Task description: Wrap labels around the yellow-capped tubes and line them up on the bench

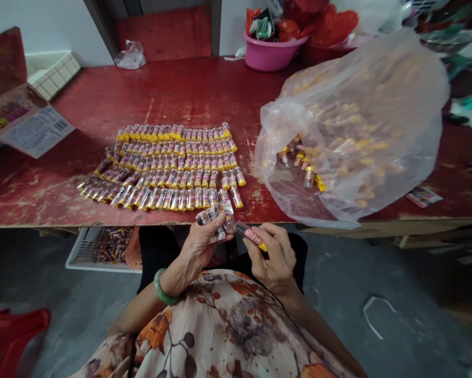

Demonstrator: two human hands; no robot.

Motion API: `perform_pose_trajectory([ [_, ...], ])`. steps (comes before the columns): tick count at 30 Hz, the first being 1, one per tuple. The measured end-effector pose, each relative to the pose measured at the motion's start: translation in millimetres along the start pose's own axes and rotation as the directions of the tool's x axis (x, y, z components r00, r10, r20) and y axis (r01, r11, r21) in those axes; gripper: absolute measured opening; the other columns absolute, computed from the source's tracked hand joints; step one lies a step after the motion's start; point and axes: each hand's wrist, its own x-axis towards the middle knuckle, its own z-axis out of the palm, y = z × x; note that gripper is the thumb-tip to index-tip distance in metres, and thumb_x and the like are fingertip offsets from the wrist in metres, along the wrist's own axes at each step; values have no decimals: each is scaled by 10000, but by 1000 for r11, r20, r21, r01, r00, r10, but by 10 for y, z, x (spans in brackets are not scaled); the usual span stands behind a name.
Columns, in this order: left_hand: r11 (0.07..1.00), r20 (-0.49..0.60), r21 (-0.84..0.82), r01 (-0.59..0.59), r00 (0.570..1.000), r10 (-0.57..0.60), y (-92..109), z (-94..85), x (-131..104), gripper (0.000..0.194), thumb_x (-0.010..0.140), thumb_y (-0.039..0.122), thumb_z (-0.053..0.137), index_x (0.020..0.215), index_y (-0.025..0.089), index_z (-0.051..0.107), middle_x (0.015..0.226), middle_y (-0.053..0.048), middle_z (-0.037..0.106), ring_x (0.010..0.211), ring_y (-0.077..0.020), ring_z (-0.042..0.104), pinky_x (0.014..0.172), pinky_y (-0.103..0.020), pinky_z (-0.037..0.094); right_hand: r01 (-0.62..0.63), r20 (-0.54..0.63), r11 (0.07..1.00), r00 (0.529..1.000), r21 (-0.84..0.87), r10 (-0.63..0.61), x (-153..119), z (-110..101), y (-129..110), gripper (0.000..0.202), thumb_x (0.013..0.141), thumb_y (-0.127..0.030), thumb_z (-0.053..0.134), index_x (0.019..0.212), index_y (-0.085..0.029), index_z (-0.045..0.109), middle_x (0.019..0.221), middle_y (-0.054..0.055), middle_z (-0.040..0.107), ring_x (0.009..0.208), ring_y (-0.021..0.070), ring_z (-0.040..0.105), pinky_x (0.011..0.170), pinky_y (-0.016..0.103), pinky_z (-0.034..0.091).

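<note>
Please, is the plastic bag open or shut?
Open: the bag gapes at its left end, where tubes show clearly inside.

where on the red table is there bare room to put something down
The widest bare patch of red tabletop lies beyond the tube rows, short of the pink basin. Smaller patches lie between the rows and the plastic bag, and between the rows and the printed box. It is crowded where the rows and bag lie.

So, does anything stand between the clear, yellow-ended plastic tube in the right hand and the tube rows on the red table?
Partly: the left hand, holding small printed cards, is just before the near right end of the tube rows.
</note>
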Motion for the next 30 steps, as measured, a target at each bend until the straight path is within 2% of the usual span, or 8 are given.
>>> perform_pose_trajectory([
  [4, 1000, -26, -18, -23, 999, 23, -15, 17, -10, 334, 595, 323, 855, 789, 139, 654, 681, -12, 686, 571, -130, 644, 570, -237, 557, 48, -45, 997, 998, -64, -51, -70, -42, -34, 426, 820, -90, 652, 1210, -238, 571, 985, 84, 606, 818, 210, 625, 668, 329, 554],
  [10, 998, 1, -56, -9, 1000, 9, -28, 16, -26, 329, 584, 283, 862, 793, 147, 647, 679, 1, 681, 561, -124, 633, 539, -231, 556, 99, -13, 986, 995, -135, -102, -100, -44, -10, 482, 835, -114, 651, 1270, -284, 534, 1013, 75, 630, 819, 211, 645, 677, 335, 561],
  [13, 999, -8, -47, 4, 1000, -5, -43, 7, -37, 378, 555, 289, 878, 801, 133, 637, 688, -15, 680, 569, -136, 639, 536, -244, 564, 165, -19, 968, 985, -188, -171, -95, -6, -9, 502, 816, -93, 668, 1277, -242, 536, 984, 85, 639, 805, 203, 648, 694, 319, 561],
  [18, 999, 48, -43, -21, 999, 23, -66, -6, -60, 373, 576, 328, 868, 774, 137, 615, 670, -1, 660, 569, -133, 635, 545, -258, 576, 125, -49, 981, 990, -146, -133, -103, 40, -64, 476, 821, -123, 690, 1256, -220, 525, 965, 79, 670, 830, 220, 671, 701, 321, 577],
  [20, 999, 56, -38, -24, 998, 26, -78, -10, -63, 358, 602, 342, 853, 778, 140, 616, 679, 0, 662, 582, -136, 643, 559, -262, 580, 188, -41, 964, 979, -189, -199, -103, 45, -68, 438, 824, -117, 694, 1229, -175, 538, 934, 84, 678, 828, 211, 676, 713, 308, 579],
  [23, 996, 52, -31, -81, 995, 83, -114, -16, -50, 353, 589, 326, 860, 773, 133, 628, 679, -2, 664, 574, -133, 638, 568, -265, 574, 304, 16, 908, 950, -289, -313, -104, 45, -64, 411, 803, -111, 720, 1182, -86, 563, 903, 122, 681, 783, 203, 675, 678, 288, 578],
  [26, 985, 32, -48, -166, 985, 168, -161, -26, -27, 351, 540, 272, 885, 750, 120, 649, 664, 3, 663, 560, -104, 613, 583, -230, 547, 314, 43, 886, 947, -341, -319, -121, 63, -75, 451, 805, -136, 723, 1218, -83, 549, 915, 134, 684, 736, 195, 666, 631, 287, 577],
  [30, 981, 29, -63, -182, 982, 184, -204, -49, -18, 348, 512, 247, 895, 747, 117, 673, 687, 4, 674, 591, -86, 603, 624, -206, 517, 324, 14, 886, 941, -331, -339, -164, 142, -86, 533, 775, -111, 743, 1260, -59, 528, 918, 147, 687, 741, 210, 672, 644, 293, 583],
])
